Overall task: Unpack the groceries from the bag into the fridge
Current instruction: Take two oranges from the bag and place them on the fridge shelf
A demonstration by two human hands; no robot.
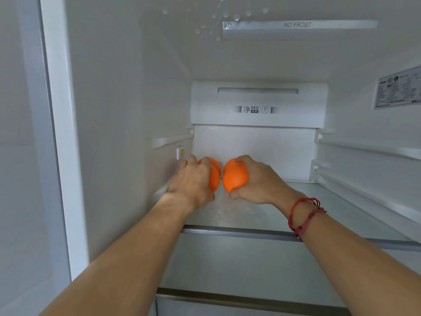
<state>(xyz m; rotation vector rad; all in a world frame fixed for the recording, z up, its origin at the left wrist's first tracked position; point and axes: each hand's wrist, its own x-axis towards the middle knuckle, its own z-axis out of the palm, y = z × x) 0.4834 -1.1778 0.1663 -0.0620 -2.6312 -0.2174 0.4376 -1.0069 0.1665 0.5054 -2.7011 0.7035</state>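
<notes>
While both arms reach deep into the fridge, each grip is clenched round orange fruit: the left hand curls over the left orange from its outer side, and the right hand wraps the right orange with fingers on top and thumb beneath; the two fruits face each other across a narrow gap, near but not touching, so each lies inward of its own grip, toward the middle; being round, they offer no long axis to line up; the glass shelf lies directly under both hands, close to the back wall, and the left hand sits nearer the left side wall; the coming move is probably a short lowering and letting go, and it turns on that small drop to the shelf; whether the fruit already touches the glass cannot be told, since the hands cover the undersides; a second orange bulge shows behind each fruit, either another orange or a reflection, too unclear to say; the bag is out of view.
</notes>
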